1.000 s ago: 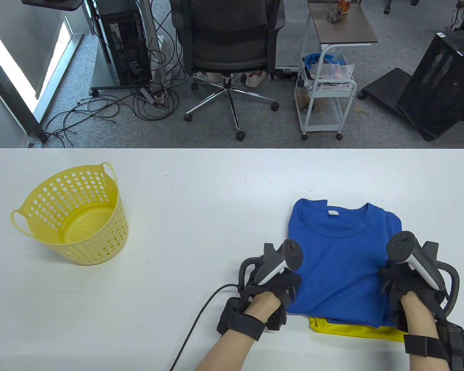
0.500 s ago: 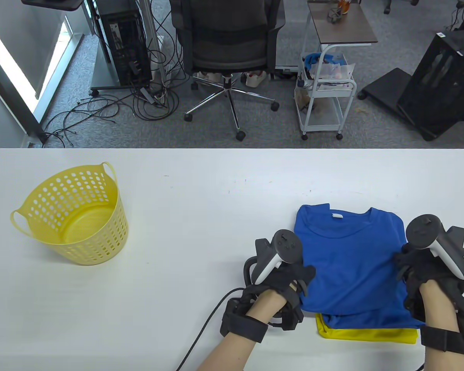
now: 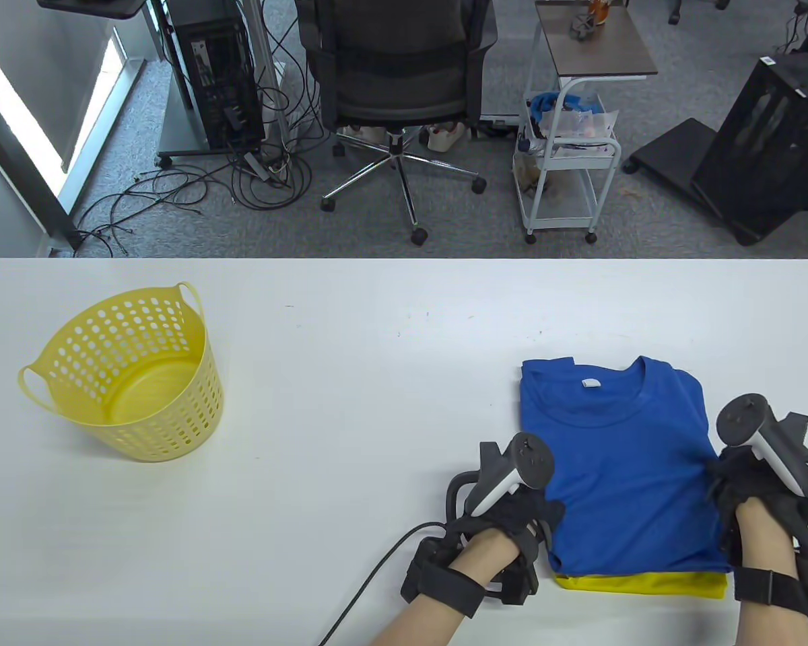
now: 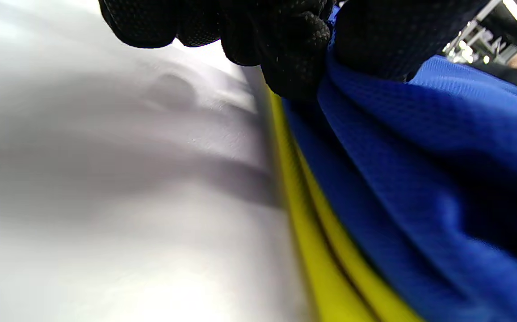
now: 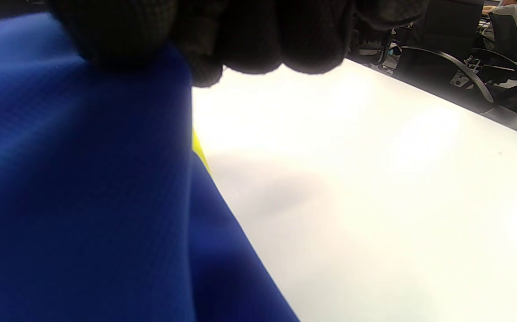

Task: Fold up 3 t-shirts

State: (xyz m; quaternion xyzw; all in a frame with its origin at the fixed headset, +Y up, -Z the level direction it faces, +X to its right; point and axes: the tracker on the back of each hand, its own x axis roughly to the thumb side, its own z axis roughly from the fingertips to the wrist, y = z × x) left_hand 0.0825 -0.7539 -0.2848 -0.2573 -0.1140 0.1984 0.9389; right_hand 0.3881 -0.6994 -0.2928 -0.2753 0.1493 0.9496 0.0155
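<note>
Table view: folded blue mesh-knit t-shirt (image 3: 623, 464) near the table's front right corner, collar toward the far edge, long axis running front to back, stacked on a folded yellow t-shirt (image 3: 640, 584) with only a front strip of yellow showing. Left hand (image 3: 512, 515) at the blue shirt's left edge near its front corner; right hand (image 3: 754, 498) at the right edge, a little farther back. Shirt squarely between both, neither hand nearer. Perforated yellow plastic basket (image 3: 124, 377) well apart, by the left edge of the white table (image 3: 350, 417), nothing visible inside.

Left wrist view: gloved fingers (image 4: 294, 49) curled and pinching the blue fabric's edge, the yellow layers directly beneath it on the table.

Right wrist view: dark fingers (image 5: 249, 40) bunched at the top edge, clenched on the blue fabric's border; a sliver of yellow peeking out below.

Against the frame half a second back: blue shirt drawn toward the front edge, covering more of the yellow one, the yellow strip now thinner and nearly flush on both sides; both hands shifted frontward with it.

Judged step: squaring the top shirt over the one beneath. Coming move likely hinges on the front hems lining up, so any last tug along the front-to-back axis, both hands together.
</note>
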